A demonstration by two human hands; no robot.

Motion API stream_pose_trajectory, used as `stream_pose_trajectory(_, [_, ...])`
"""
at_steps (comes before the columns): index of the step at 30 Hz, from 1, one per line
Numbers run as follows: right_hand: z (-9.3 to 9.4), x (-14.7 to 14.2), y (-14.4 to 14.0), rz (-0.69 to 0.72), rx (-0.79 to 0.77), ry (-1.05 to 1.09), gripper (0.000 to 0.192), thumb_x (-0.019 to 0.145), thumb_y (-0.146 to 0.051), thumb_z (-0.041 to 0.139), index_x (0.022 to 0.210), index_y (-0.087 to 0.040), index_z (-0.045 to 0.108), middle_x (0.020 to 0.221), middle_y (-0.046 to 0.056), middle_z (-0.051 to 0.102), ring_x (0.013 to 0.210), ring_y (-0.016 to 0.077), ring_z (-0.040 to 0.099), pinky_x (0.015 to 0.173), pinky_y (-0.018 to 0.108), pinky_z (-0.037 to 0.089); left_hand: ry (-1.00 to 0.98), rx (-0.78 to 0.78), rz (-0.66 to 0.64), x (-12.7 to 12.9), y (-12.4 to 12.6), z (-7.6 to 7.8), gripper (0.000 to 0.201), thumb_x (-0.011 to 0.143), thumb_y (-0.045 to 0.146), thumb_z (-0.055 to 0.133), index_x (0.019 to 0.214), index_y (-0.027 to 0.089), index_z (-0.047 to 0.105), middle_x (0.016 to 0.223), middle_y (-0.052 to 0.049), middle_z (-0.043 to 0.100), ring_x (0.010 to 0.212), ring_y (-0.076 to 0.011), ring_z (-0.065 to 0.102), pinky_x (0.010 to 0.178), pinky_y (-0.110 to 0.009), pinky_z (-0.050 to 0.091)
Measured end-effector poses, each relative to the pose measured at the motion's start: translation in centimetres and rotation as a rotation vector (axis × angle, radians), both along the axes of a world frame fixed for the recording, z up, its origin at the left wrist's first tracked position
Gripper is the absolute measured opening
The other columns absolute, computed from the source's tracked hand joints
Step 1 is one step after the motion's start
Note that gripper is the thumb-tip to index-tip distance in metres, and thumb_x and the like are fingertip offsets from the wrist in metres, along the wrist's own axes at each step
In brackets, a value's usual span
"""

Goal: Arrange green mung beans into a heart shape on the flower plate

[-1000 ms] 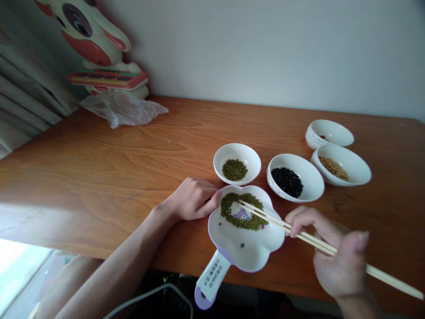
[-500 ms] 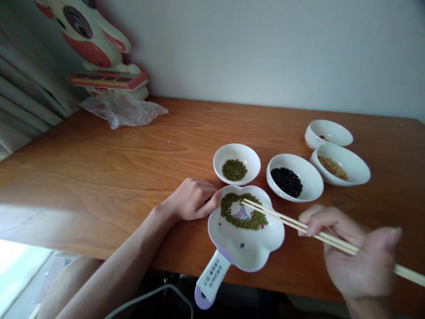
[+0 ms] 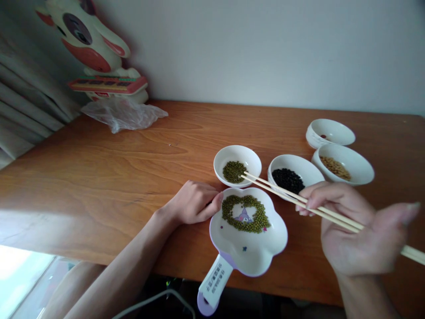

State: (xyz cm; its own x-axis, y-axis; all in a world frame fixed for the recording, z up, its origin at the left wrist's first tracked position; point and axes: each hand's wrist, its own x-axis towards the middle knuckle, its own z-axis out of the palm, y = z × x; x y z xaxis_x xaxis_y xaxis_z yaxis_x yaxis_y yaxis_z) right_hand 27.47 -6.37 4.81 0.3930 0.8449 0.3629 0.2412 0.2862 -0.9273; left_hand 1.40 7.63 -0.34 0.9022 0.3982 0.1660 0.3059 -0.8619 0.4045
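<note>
Now, what I logged from the head view, watching from my remote station:

Right hand: my right hand (image 3: 357,237) hovered over the desk (image 3: 116,177) at its near right, fingers (image 3: 310,201) closed around a pair of chopsticks (image 3: 299,199).
Chopsticks: they ran slanting up and left from the hand, over the near rim of the bowl of black beans (image 3: 294,175), with the tips in or just above the small bowl of green beans (image 3: 237,166); I could not tell whether a bean sat between the tips.
Left hand: my left hand (image 3: 192,204) lay on the desk with its fingers curled, the thumb tip touching the left rim of the flower-shaped dish (image 3: 262,254); it gripped nothing.
Dish: white with a lilac edge, it held a ring of green beans (image 3: 245,215) around a small cartoon print, and its handle (image 3: 212,288) stuck out past the near edge of the desk.
Other bowls: a bowl of tan beans (image 3: 341,164) stood right of the black ones, and a nearly bare white bowl (image 3: 330,133) just behind it.
Far left corner: a crumpled plastic bag (image 3: 124,113) lay before a cartoon figure (image 3: 96,53) at the wall.
</note>
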Motion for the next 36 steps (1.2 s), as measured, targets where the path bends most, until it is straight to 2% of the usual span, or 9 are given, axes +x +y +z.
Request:
stream_pose_trajectory(4, [-0.5, 1.4, -2.1, 0.016, -0.037, -0.025, 0.078, 0.097, -0.071, 0.011, 0.072, -0.029, 0.071, 0.069, 0.006, 0.063, 0.079, 0.0279, 0.058, 0.077, 0.045, 0.043, 0.011, -0.001, 0.013, 0.0, -0.1, -0.1, 0.041, 0.106, 0.032, 0.034, 0.071, 0.017, 0.05, 0.07, -0.002, 0.061, 0.062, -0.0122, 0.056, 0.06, -0.027, 0.037])
stream_pose_trajectory(8, [-1.2, 1.9, -3.5, 0.079, -0.133, -0.05, 0.082, 0.094, -0.076, 0.009, 0.069, -0.028, 0.071, 0.067, 0.006, 0.063, 0.073, 0.0251, 0.058, 0.069, 0.04, 0.044, 0.02, -0.005, 0.023, 0.0, -0.1, 0.0, 0.043, 0.106, 0.033, 0.033, 0.069, 0.017, 0.049, 0.069, -0.002, 0.061, 0.061, -0.0119, 0.055, 0.06, -0.026, 0.037])
stream_pose_trajectory(12, [-2.0, 1.2, -3.4, 0.176, -0.228, -0.072, 0.086, 0.09, -0.082, 0.007, 0.066, -0.024, 0.066, 0.067, 0.005, 0.063, 0.069, 0.0233, 0.058, 0.064, 0.036, 0.044, 0.026, -0.007, 0.02, 0.0, 0.0, 0.1, 0.043, 0.106, 0.033, 0.033, 0.07, 0.017, 0.049, 0.07, -0.002, 0.061, 0.062, -0.0118, 0.055, 0.061, -0.026, 0.037])
stream_pose_trajectory(20, [-2.8, 0.3, -2.9, 0.213, -0.232, -0.07, 0.077, 0.092, -0.08, 0.012, 0.072, -0.025, 0.063, 0.071, 0.003, 0.062, 0.073, 0.0227, 0.057, 0.071, 0.036, 0.042, 0.037, -0.004, 0.016, -0.1, 0.0, 0.0, 0.042, 0.107, 0.033, 0.032, 0.071, 0.017, 0.047, 0.071, -0.001, 0.06, 0.063, -0.0116, 0.053, 0.061, -0.027, 0.036])
stream_pose_trajectory(36, [-3.2, 0.3, -3.1, 0.187, -0.188, -0.074, 0.071, 0.097, -0.072, 0.016, 0.072, -0.027, 0.066, 0.071, 0.003, 0.063, 0.073, 0.022, 0.057, 0.068, 0.035, 0.04, 0.043, -0.005, 0.027, 0.0, -0.1, 0.0, 0.043, 0.107, 0.033, 0.031, 0.07, 0.017, 0.046, 0.071, -0.001, 0.06, 0.063, -0.0118, 0.054, 0.061, -0.027, 0.035])
